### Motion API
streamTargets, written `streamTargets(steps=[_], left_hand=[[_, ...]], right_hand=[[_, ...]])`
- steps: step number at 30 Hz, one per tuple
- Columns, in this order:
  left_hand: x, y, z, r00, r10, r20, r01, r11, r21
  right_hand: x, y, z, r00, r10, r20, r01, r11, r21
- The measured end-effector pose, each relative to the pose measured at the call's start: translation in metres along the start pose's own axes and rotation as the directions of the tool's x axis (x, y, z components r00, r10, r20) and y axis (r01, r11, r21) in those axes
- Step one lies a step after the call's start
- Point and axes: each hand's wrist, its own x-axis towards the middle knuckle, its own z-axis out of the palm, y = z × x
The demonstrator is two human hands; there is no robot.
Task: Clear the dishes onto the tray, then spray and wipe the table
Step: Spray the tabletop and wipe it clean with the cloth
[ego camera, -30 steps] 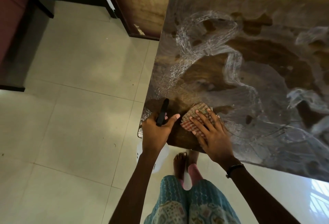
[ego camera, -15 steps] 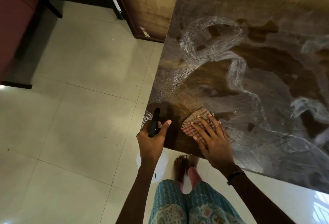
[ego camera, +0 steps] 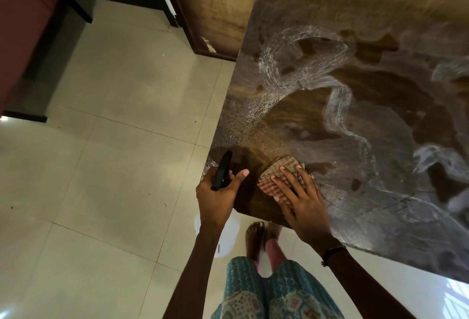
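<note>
Your left hand (ego camera: 215,199) was closed around the neck of the white spray bottle (ego camera: 223,232), its black trigger (ego camera: 222,170) at the desk's near corner. Your right hand (ego camera: 303,204) lay spread and flat, pinning the checked cloth (ego camera: 278,175) to the wet desk (ego camera: 330,125). The cloth looked soft and limp, so pressing with the palm suited it; the damp bottle may be slippery.

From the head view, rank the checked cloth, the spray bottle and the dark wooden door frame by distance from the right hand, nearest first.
1. Checked cloth: under the right hand, near the table corner.
2. Spray bottle: left, in the left hand.
3. Dark wooden door frame: far, upper left.
</note>
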Motion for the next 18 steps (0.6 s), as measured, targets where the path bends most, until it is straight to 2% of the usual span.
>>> streamTargets(steps=[7,10,14,18], left_hand=[[-0.001,0.003,0.002,0.999,-0.022,-0.03,0.022,1.0,-0.004],[0.001,0.003,-0.001,0.998,-0.048,0.031,0.047,0.999,0.012],[0.002,0.004,0.0,0.992,-0.018,0.123,0.009,0.997,0.08],[0.005,0.006,0.003,0.994,-0.009,0.109,-0.006,0.99,0.139]], right_hand=[[0.001,-0.004,0.0,1.0,-0.009,0.007,0.009,1.0,0.002],[0.0,-0.007,0.002,1.0,-0.019,0.002,0.019,1.0,0.001],[0.0,-0.007,0.004,1.0,-0.026,-0.008,0.026,1.0,-0.001],[0.001,-0.009,0.005,0.999,-0.039,-0.014,0.039,0.999,-0.002]])
